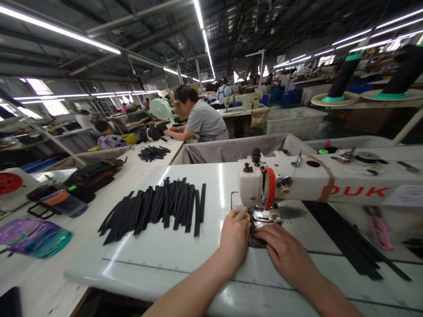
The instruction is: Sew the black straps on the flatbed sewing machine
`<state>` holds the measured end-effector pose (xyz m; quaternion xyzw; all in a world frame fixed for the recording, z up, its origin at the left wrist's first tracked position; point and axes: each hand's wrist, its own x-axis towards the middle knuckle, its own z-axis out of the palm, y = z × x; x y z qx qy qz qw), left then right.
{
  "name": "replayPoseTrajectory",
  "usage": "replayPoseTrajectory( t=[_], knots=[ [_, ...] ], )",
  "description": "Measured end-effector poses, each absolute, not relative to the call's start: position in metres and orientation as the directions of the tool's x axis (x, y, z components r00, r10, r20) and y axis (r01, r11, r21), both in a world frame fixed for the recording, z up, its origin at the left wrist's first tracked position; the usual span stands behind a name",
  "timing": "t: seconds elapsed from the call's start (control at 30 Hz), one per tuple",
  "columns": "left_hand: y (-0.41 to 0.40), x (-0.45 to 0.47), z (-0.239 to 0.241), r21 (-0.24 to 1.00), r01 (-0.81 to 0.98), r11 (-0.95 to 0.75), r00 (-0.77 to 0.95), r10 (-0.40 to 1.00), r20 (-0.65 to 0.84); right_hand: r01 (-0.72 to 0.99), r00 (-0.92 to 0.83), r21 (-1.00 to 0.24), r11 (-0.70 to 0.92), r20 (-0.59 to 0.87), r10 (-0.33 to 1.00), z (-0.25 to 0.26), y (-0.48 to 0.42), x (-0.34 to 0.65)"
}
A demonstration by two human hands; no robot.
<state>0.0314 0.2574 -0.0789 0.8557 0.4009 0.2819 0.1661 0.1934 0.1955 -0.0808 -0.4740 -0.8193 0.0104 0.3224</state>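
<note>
Both my hands rest on the white sewing table at the presser foot (261,215) of a white sewing machine (317,180). My left hand (235,237) is curled, its fingertips pressing a narrow black strip (253,233) from the left. From the right, my right hand (280,247) lies flat over the same strip with its fingers together. The strip runs under the needle area and is mostly hidden between the hands. A fanned row of several black strips (158,207) lies to the left of my hands.
Longer black strips (350,242) lie right of the machine beside pink snips (380,229). Bags and coloured pouches (36,235) crowd the left table. A seated person in grey (201,119) works at the far table. Thread cones (340,79) stand at the upper right.
</note>
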Motion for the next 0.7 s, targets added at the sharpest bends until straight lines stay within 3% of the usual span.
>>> replayPoseTrajectory(
  t=[0.33,0.7],
  knots=[
    [0.2568,0.0319,-0.0727,0.501,0.602,-0.622,0.537,0.78,0.322,0.856,-0.349,-0.166,0.49,0.515,0.783,-0.0869,0.2057,0.1908],
    [0.2572,0.0319,-0.0742,0.464,0.621,-0.632,0.537,0.774,0.335,0.863,-0.352,-0.143,0.484,0.516,0.781,-0.0863,0.205,0.1889]
  ],
)
